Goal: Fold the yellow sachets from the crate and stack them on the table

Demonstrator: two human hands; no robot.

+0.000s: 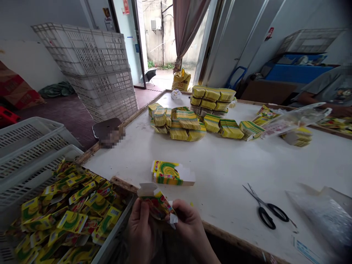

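Note:
Between my two hands, just over the table's near edge, is a small yellow and red printed carton [156, 203] with its white end flaps standing out. My left hand [141, 216] grips its left side, thumb on the near face. At the carton's right end, my right hand [187, 216] pinches it beside the white flaps. Just beyond, on the white table [220, 168], lies a stack of flat yellow and green cartons [167, 174]. To the left, a white plastic crate [121, 220] holds many folded-up cartons [73, 222].
Bundles of flat cartons [187, 124] stand across the table's far side. Black-handled scissors [266, 211] and clear plastic wrap [321, 216] lie at right. White crates [96, 69] are stacked at the far left. Another person's arm [310, 99] shows at far right.

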